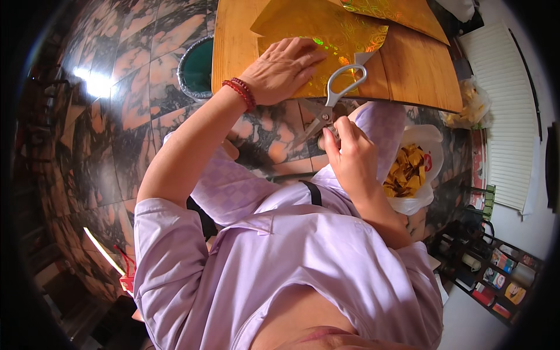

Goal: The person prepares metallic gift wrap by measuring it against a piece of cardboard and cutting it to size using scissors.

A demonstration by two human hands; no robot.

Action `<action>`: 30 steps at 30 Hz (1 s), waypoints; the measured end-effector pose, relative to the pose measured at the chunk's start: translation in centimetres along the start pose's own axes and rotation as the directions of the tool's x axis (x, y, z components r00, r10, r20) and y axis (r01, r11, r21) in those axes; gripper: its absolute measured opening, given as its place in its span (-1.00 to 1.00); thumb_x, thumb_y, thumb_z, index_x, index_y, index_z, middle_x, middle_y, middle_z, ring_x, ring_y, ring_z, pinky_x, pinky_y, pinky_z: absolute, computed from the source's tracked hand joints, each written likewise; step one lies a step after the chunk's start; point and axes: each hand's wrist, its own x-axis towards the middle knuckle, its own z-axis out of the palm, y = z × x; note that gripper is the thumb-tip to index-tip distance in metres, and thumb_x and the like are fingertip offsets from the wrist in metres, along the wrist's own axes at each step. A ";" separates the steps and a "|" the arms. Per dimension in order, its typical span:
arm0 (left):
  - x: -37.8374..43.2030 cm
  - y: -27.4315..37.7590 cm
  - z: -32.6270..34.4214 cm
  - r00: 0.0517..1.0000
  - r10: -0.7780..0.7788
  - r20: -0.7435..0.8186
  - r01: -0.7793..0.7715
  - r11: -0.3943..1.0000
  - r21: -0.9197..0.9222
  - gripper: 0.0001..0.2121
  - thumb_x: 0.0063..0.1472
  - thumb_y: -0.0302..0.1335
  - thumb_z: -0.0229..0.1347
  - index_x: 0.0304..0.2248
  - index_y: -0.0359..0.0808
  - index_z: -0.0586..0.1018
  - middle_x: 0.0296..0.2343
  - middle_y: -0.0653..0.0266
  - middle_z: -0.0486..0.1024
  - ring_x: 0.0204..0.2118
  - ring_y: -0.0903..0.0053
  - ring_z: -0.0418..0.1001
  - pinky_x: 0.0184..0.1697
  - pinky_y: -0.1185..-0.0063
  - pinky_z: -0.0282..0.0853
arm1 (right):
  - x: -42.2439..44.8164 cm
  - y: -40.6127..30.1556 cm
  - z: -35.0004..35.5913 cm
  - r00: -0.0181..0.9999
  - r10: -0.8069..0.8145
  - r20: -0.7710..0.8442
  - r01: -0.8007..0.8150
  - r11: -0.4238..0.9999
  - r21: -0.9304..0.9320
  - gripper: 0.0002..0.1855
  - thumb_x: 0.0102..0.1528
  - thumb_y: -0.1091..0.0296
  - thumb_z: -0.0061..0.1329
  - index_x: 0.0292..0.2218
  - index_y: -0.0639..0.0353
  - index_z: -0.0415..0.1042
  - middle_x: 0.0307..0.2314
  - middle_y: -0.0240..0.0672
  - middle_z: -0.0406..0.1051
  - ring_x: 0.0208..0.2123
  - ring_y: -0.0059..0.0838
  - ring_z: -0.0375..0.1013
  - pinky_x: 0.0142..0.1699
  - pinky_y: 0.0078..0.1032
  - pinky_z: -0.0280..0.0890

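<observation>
My left hand point(286, 68), with red bead bracelets at the wrist, lies palm down on a shiny gold foil sheet point(319, 22) on the wooden table point(420, 74). Its fingertips rest on the foil, and the palm side is hidden. One corner of the sheet is turned up near the scissors, baring a pale underside. In my right hand point(353, 151) is one handle of a pair of grey-handled scissors point(325, 117), just off the table's near edge. The blades are spread wide. The free handle loop points up over the table edge, and one blade points down to the left.
Another gold sheet point(398, 15) lies at the table's far right. A white plastic bag point(431, 135) of gold scraps stands beside my right knee. A lined green bin point(197, 70) is left of the table. Further right are a clear bag point(472, 105) and a shelf point(494, 271).
</observation>
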 end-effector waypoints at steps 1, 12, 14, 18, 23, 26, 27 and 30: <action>0.0 0.1 0.0 1.000 -0.009 0.004 0.009 1.000 -0.010 -0.55 0.50 -0.31 -0.12 0.31 -0.20 0.40 0.24 0.04 0.28 0.29 0.16 0.24 0.40 0.29 0.11 | -0.3 0.1 -0.2 1.000 0.011 0.018 -0.011 1.000 0.005 -0.78 0.23 0.35 0.17 -0.23 0.15 0.35 -0.44 -0.20 0.48 -0.39 -0.09 0.59 -0.38 -0.21 0.47; 0.0 -0.4 0.4 0.999 0.041 0.022 -0.042 0.997 0.071 -0.54 0.52 -0.30 -0.18 0.31 -0.24 0.39 0.25 0.05 0.29 0.31 0.18 0.20 0.40 0.28 0.09 | 1.4 -0.8 1.1 1.000 -0.011 0.025 0.010 0.999 0.031 -0.74 0.21 0.34 0.19 -0.20 0.18 0.35 -0.43 -0.16 0.49 -0.38 -0.04 0.59 -0.35 -0.19 0.49; 0.1 0.0 0.0 1.000 -0.015 0.027 0.015 1.000 -0.012 -0.54 0.53 -0.28 -0.20 0.32 -0.21 0.38 0.25 0.05 0.29 0.31 0.19 0.21 0.40 0.28 0.09 | 0.6 -0.8 0.5 0.999 -0.006 0.032 0.005 0.999 0.036 -0.74 0.21 0.34 0.19 -0.20 0.18 0.35 -0.43 -0.16 0.49 -0.38 -0.04 0.59 -0.35 -0.19 0.50; -0.1 -0.3 0.2 1.000 -0.001 0.006 0.001 1.000 -0.010 -0.53 0.55 -0.24 -0.22 0.32 -0.17 0.38 0.24 0.05 0.29 0.30 0.19 0.22 0.40 0.28 0.09 | 0.7 -0.5 -0.3 0.995 0.044 0.093 -0.053 0.993 0.105 -0.75 0.22 0.34 0.18 -0.21 0.18 0.35 -0.42 -0.14 0.52 -0.37 -0.03 0.59 -0.34 -0.19 0.50; 0.0 -0.3 0.0 1.000 0.007 0.011 -0.007 0.999 -0.036 -0.52 0.57 -0.19 -0.26 0.33 -0.16 0.37 0.24 0.05 0.29 0.31 0.18 0.21 0.41 0.30 0.07 | 2.3 -1.6 1.3 0.998 0.043 0.056 -0.045 0.998 0.045 -0.74 0.21 0.33 0.19 -0.22 0.19 0.35 -0.42 -0.12 0.52 -0.41 -0.02 0.59 -0.37 -0.19 0.50; -0.2 -0.6 -0.1 0.997 0.069 0.018 -0.070 0.997 0.035 -0.51 0.58 -0.17 -0.28 0.34 -0.16 0.36 0.25 0.06 0.28 0.32 0.18 0.19 0.41 0.29 0.06 | 1.7 -1.7 1.5 0.998 0.000 0.058 -0.003 0.998 0.057 -0.75 0.23 0.33 0.17 -0.21 0.18 0.34 -0.45 -0.14 0.50 -0.43 -0.02 0.59 -0.39 -0.18 0.50; -0.1 -0.7 -0.1 0.988 0.152 0.015 -0.152 0.982 0.111 -0.51 0.58 -0.17 -0.28 0.34 -0.15 0.36 0.26 0.07 0.28 0.33 0.18 0.18 0.42 0.29 0.05 | 1.3 -1.6 1.1 0.998 0.000 0.058 -0.003 0.998 0.056 -0.75 0.23 0.33 0.17 -0.21 0.18 0.34 -0.45 -0.14 0.50 -0.43 -0.02 0.59 -0.39 -0.18 0.50; -0.1 -0.7 0.0 0.997 0.074 0.037 -0.075 0.996 0.038 -0.49 0.58 -0.13 -0.32 0.35 -0.14 0.35 0.27 0.07 0.26 0.34 0.18 0.17 0.43 0.28 0.03 | 0.7 -1.4 0.4 0.998 -0.029 0.053 0.027 0.998 0.052 -0.75 0.24 0.33 0.16 -0.20 0.18 0.34 -0.45 -0.13 0.51 -0.43 -0.02 0.60 -0.39 -0.18 0.49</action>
